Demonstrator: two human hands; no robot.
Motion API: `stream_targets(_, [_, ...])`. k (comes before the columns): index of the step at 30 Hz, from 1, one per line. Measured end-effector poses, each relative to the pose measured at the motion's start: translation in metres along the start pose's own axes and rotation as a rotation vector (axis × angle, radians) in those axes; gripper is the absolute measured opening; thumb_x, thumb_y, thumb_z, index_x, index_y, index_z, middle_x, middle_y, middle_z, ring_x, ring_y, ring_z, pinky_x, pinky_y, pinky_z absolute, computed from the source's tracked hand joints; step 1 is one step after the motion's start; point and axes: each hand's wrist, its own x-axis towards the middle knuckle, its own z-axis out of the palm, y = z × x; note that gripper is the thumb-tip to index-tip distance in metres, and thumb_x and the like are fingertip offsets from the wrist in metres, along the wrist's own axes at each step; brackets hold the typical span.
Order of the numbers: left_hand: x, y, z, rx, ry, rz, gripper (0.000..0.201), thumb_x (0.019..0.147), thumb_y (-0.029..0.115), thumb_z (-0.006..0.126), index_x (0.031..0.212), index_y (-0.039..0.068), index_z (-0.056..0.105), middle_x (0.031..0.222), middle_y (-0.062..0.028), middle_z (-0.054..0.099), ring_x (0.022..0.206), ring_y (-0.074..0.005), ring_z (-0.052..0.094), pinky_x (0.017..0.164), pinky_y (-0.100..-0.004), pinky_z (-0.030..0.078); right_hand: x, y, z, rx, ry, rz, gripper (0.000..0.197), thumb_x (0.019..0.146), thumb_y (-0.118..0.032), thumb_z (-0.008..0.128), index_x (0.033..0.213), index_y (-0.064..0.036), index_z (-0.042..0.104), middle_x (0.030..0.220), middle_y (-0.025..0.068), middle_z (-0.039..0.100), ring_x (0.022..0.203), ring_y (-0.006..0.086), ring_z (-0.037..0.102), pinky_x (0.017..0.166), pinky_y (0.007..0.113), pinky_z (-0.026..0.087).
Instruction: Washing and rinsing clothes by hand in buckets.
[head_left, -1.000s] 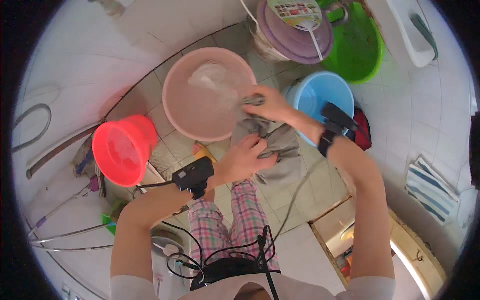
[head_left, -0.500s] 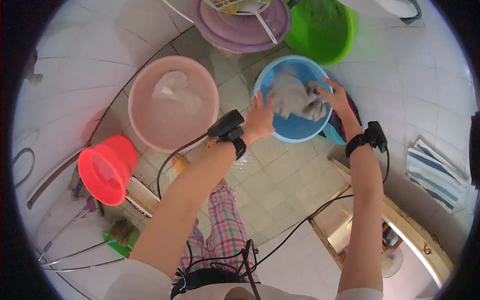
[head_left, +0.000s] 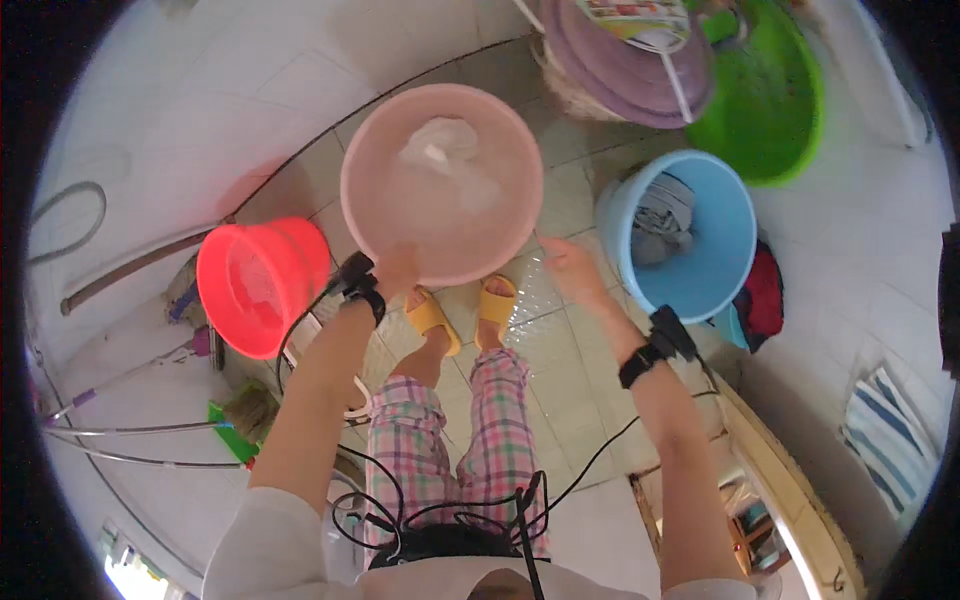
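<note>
A pink basin (head_left: 352,215) of cloudy water stands on the floor ahead of me, with a white cloth (head_left: 445,150) soaking in it. My left hand (head_left: 400,268) is at the basin's near left rim, smeared by motion, its fingers unclear. My right hand (head_left: 572,270) hovers just beyond the right side of that rim, fingers partly stretched and holding nothing. To its right, grey wet clothing (head_left: 662,215) lies bunched against the left inner wall of a blue bucket (head_left: 730,245).
A red bucket (head_left: 262,290) stands at the left wall. Behind are a lidded purple tub (head_left: 625,65) and a green basin (head_left: 770,120). Dark red cloth (head_left: 763,295) sits beside the blue bucket. Yellow slippers (head_left: 430,320) are on my feet, and cables hang at my waist.
My hands have let go of the grey clothing, leaving it in the blue bucket, and have moved left to the pink basin. The view has turned left.
</note>
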Motion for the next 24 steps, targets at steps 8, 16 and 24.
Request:
stream_targets(8, [0.062,-0.042,-0.052,-0.167,0.323,-0.299,0.066,0.070,0.018,0.059,0.127,0.009,0.026,0.122,-0.0244,0.034,0.110,-0.0375,0.037,0.089,-0.0428,0.035,0.145,0.059,0.101,-0.504,-0.154,-0.243,0.047,0.068,-0.006,0.051,0.115,-0.0031,0.044,0.104,0.0182,0.053,0.096,0.0307,0.051,0.082,0.036,0.040])
stream_targets(16, [0.137,-0.084,-0.067,0.122,0.504,-0.053,0.072,0.065,0.008,0.060,0.128,0.010,0.026,0.115,-0.0276,0.040,0.106,-0.0409,0.040,0.086,-0.0406,0.038,0.242,0.073,0.148,-0.683,-0.075,-0.342,0.061,0.067,-0.015,0.056,0.124,-0.0094,0.033,0.104,0.0242,0.050,0.099,0.0366,0.048,0.083,0.042,0.039])
stream_targets(24, [0.179,-0.079,-0.025,0.189,0.033,-0.001,0.057,0.058,0.008,0.058,0.113,0.010,0.045,0.090,-0.0183,0.057,0.080,-0.0326,0.056,0.067,-0.0393,0.045,0.254,0.154,0.141,-1.136,-0.461,-0.174,0.052,0.067,-0.044,0.057,0.099,-0.0028,0.055,0.108,0.0184,0.051,0.097,0.0327,0.049,0.082,0.040,0.040])
